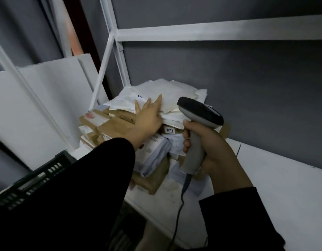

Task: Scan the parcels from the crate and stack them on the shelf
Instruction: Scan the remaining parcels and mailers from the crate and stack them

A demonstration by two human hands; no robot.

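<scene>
A pile of parcels lies in the back left corner of the white shelf (pixel 276 178): white mailers (pixel 174 93) on top, brown boxes and envelopes (pixel 111 124) beneath. My left hand (pixel 149 118) rests with straight fingers against the left side of the top white mailers. My right hand (pixel 210 151) grips the handle of a grey barcode scanner (pixel 198 120), whose dark head points toward the pile. The scanner's cable hangs down in front of the shelf. A black crate (pixel 39 178) shows at the lower left, partly hidden by my left sleeve.
The white metal shelf frame (pixel 109 51) rises behind the pile, with an upper rail across the grey wall. White boards (pixel 39 105) lean at the left. The shelf surface right of the pile is bare.
</scene>
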